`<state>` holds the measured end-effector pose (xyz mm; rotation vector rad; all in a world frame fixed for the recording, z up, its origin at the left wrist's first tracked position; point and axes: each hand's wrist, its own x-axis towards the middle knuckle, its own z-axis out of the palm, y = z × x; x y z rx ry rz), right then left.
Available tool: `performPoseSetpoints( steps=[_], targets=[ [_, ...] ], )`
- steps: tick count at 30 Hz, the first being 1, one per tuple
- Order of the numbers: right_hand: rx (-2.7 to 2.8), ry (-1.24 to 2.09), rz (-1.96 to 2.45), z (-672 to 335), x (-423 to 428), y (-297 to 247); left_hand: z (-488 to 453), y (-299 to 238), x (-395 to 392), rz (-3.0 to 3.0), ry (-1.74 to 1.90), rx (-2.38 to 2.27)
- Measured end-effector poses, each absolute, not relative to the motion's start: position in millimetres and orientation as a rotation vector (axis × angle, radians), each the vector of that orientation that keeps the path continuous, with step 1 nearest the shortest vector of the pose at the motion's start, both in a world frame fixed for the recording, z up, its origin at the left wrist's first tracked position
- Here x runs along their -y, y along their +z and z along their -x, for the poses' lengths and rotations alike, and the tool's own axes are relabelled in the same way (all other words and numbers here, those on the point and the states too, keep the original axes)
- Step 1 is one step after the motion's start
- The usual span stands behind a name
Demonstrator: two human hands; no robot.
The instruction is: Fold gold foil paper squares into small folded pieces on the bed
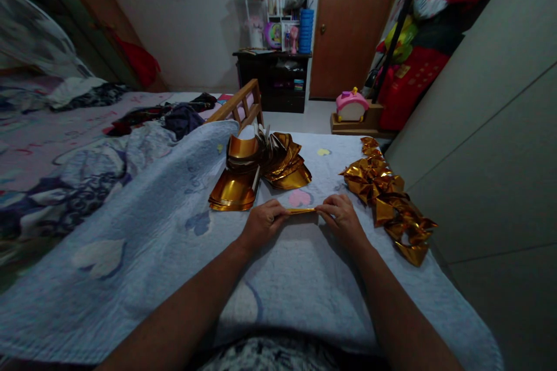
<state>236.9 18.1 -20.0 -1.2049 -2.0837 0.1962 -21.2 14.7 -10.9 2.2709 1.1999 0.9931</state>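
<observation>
Through the head camera I watch both hands meet at the middle of a bed spread with a pale blue quilt [143, 232]. The left hand [264, 221] and the right hand [342, 219] each pinch one end of a narrow gold foil strip [301, 210], fingers clenched on it and knuckles resting on the cloth. The strip lies flat and level between them, just above the quilt's pink patch. Just beyond the left hand sits a stack of gold foil sheets [232, 191], with a fanned heap of curled gold sheets [285, 165] behind it. To the right of the right hand, a trail of folded gold foil pieces [385, 197] runs along the bed's edge, beside a plain grey panel [491, 127]. Farther back I see a wooden bed rail [241, 101], a pink toy house [351, 105] on the floor, a dark cabinet [272, 78] and a brown door [352, 23].
</observation>
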Motion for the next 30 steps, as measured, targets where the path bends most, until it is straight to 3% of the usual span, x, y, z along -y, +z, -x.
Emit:
performPoseSetpoints(
  steps=[7, 13, 19, 30],
  targets=[
    [1.777, 0.424, 1.296, -242, -20, -13, 24, -10, -15, -2.235, 1.104, -1.207],
    [1.344, 1.031, 1.448, -231, -16, -10, 22, -11, -13, -2.289, 1.217, -1.194],
    [1.256, 1.372, 1.277, -223, -11, -5, 18, -9, -9, -2.323, 1.235, -1.183],
    [1.207, 1.602, 1.173, -217, -4, 5, 14, -10, -8, -2.32, 1.236, -1.259]
  ],
)
